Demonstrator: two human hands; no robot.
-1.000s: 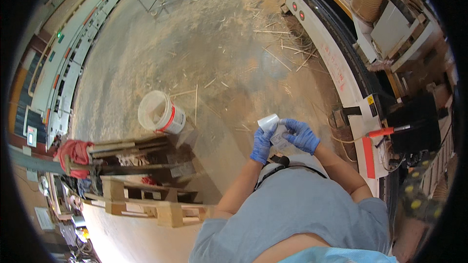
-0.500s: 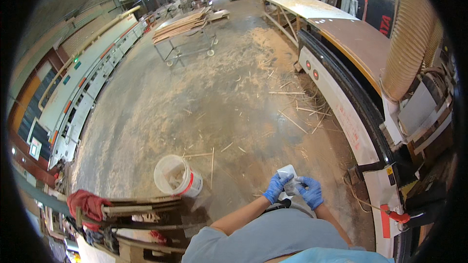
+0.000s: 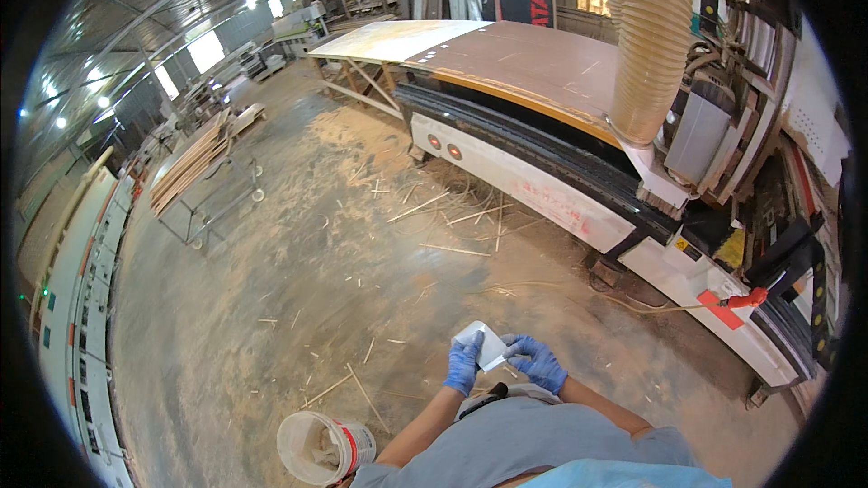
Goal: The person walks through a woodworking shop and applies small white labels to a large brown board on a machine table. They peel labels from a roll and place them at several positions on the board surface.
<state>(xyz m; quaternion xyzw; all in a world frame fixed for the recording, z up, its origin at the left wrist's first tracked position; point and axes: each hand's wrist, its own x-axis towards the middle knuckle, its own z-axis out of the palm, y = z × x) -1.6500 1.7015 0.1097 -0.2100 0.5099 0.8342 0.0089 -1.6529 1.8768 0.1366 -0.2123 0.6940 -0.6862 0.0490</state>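
Close in front of my body, my left hand [image 3: 463, 367] grips a small white flat piece [image 3: 488, 350] with rounded corners; its kind cannot be made out. From the other side, my right hand [image 3: 541, 365] has its fingers bent in at the piece's lower right edge, where thumb and fingertips seem to pinch it. Both hands wear blue gloves. Below and to the left, a white bucket [image 3: 291, 443] with a red band stands on the floor, with pale scraps inside.
A long machine with a white side panel [image 3: 542, 203] and brown board [image 3: 533, 54] runs along the right. Above its near end hangs a ribbed hose [image 3: 646, 45]. Wood strips [image 3: 452, 248] and sawdust litter the floor. A cart of boards [image 3: 190, 163] stands far left.
My view has swung to the right, bringing more of the machine in. The white piece is tilted differently and shows a broader face; both hands still hold it.
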